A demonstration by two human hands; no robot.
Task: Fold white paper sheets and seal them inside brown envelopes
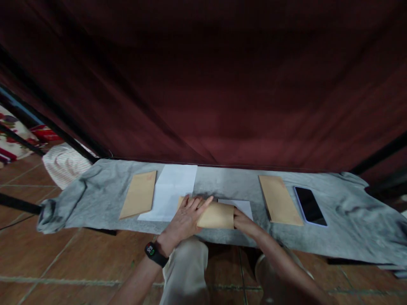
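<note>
Hands: both rest on one brown envelope (217, 214) at the near edge of the grey cloth (104, 190).
Left hand (186, 218): lies flat on the envelope's left end, fingers (203, 204) stretched out and pressing down, not curled round anything; a black watch (154, 253) sits on the wrist.
Right hand (243, 221): meets the envelope's right end; its fingertips are hidden behind the edge, so whether they pinch it cannot be told.
Brown envelope: lies lengthwise between the two hands, under the left fingers.
White sheet (242, 206): just beyond the right hand, partly tucked under the envelope.
Larger white paper (173, 186): beyond and to the left of the left fingers, touching the envelope's corner.
Second envelope (139, 193): left of that paper, well clear of the left hand.
Third envelope (279, 199): to the right of the right hand, apart from it.
Phone (309, 206): dark screen up, just beside the third envelope on its far side from the hands.
</note>
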